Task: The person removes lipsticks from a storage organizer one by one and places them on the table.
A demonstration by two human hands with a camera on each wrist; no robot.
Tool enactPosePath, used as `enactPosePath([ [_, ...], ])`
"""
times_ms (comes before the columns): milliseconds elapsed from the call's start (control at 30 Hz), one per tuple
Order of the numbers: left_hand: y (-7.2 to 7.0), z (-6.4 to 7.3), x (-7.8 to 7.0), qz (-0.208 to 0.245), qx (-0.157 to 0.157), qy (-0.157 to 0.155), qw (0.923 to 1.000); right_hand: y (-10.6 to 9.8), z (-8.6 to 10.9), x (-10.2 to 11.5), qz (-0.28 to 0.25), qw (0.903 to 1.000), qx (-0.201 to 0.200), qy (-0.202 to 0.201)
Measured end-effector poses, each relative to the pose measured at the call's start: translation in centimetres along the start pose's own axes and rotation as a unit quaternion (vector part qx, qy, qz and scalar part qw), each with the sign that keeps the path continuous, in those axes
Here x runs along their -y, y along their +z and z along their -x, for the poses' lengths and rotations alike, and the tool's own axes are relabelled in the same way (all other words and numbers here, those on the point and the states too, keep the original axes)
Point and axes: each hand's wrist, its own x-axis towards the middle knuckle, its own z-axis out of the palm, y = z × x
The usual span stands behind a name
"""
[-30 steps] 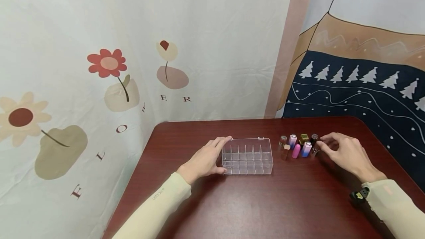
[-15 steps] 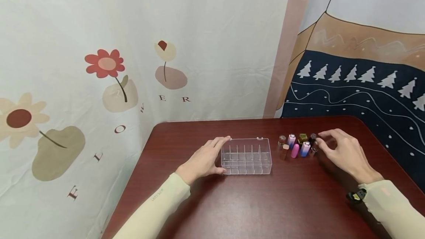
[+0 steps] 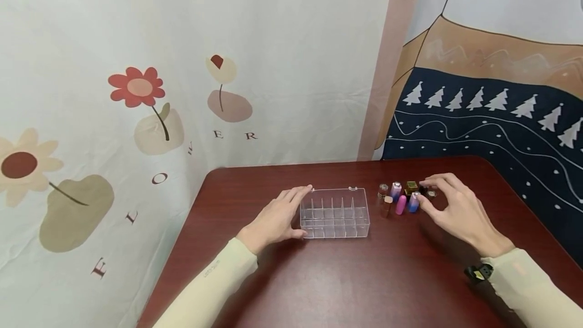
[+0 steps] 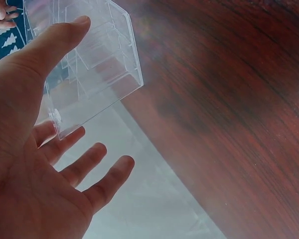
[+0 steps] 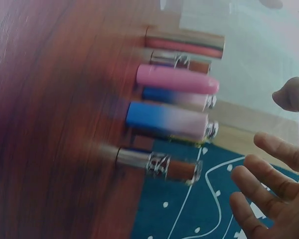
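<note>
A clear plastic divided box (image 3: pixel 334 230) stands on the table. My left hand (image 3: pixel 271 221) holds it at its left end, thumb at the front and fingers at the back corner; in the left wrist view the thumb lies over the clear wall. To the right of the box stands a group of lipsticks, among them a pink tube (image 5: pixel 177 78), a blue-to-pink tube (image 5: pixel 167 118) and a silver-and-brown one (image 5: pixel 182 170). Over the group's right side reaches my right hand (image 3: pixel 463 212), thumb and fingers apart. The right wrist view shows a gap between its fingers and the tubes.
The dark red wooden table (image 3: pixel 346 282) ends at a pale fabric wall (image 3: pixel 291 65) behind. A navy cloth with white trees (image 3: pixel 478 120) hangs at the back right. A black band (image 3: pixel 479 272) sits at the right sleeve cuff.
My right hand has moved left over the lipsticks from beside the group's right edge. The view has shifted slightly to the right. My left hand stays at the box.
</note>
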Motion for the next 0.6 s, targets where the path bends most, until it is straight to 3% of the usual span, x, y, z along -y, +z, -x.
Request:
enactPosePath([
  [333, 0.1, 0.7, 0.1, -0.001, -0.018, 0.010, 0.9998, 0.8, 0.4, 1.8, -0.020, 0.9993, 0.001, -0.031],
  [600, -0.2, 1.8, -0.2, 0.008, -0.025, -0.020, 0.9994, 1.5, 0.5, 2.4, -0.008, 0.9990, 0.018, -0.040],
])
